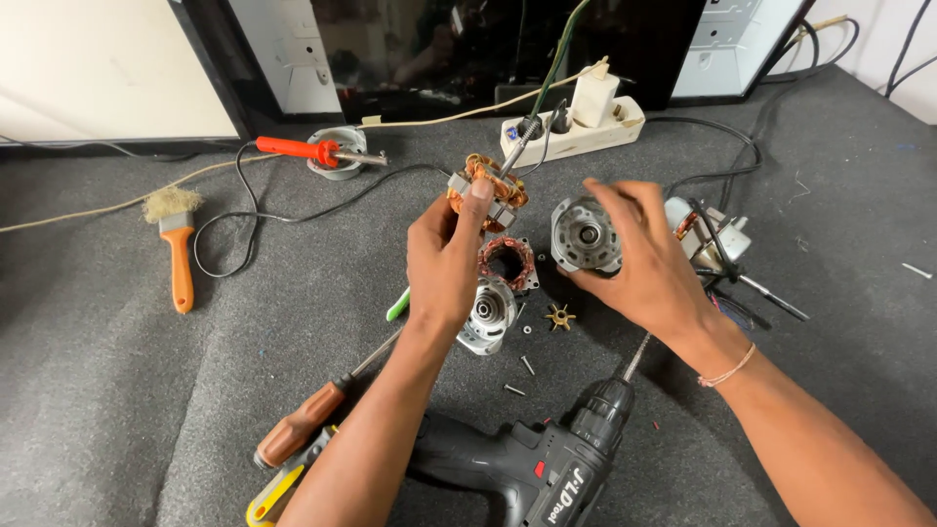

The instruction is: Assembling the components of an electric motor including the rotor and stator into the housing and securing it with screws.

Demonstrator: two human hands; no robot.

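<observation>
From the head camera, looking down on a dark grey felt-like surface [117, 390]:

The left hand [444, 259] is near the middle of the frame, lifted up. Its fingers are pinched shut on a small motor coil [488, 190], a metal block wrapped in shiny copper wire, with thin wires running up from it. The coil looks heavy for its size and hard in the middle, but the copper wire is thin and could scratch or snap. I think it is best held by the metal block, not the wire.

The right hand [644, 263] is just right of the middle. Its fingers are spread and curl around a round silver motor cap [584, 234] with a hole in its centre. The cap looks stiff, smooth and a bit slippery. I cannot tell if the hand grips it tight or just rests on it.

Below the coil lies another copper coil [508, 262], and a second silver cap [488, 314] lies below that. A small gold fan piece [559, 315] and loose screws [527, 365] lie close by.

At the bottom is a black drill [532, 464]. At lower left is a screwdriver [298, 429] with a brown handle. At the left is an orange brush [179, 256]. An orange soldering iron [303, 150] is at upper left, and a white power strip [576, 132] is at the top.
</observation>
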